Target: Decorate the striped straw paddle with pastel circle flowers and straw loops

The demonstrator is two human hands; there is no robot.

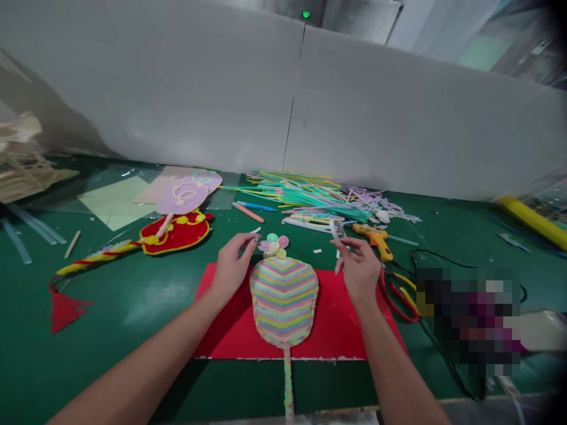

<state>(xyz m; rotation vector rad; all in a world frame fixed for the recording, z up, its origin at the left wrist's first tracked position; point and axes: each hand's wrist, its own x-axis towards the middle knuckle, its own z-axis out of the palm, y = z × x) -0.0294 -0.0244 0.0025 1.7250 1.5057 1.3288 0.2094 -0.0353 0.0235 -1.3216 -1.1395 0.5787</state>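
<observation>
A striped pastel fan with a twisted handle lies on a red sheet. At its top edge sits a small flower of coloured discs. My left hand is just left of the flower, its thumb and forefinger pinched on something small that I cannot make out. My right hand, to the upper right of the fan, pinches a thin white strip that points up.
Coloured strips are piled at the back. An orange glue gun and red-handled scissors lie right. A red fan, a purple fan and paper sheets lie left.
</observation>
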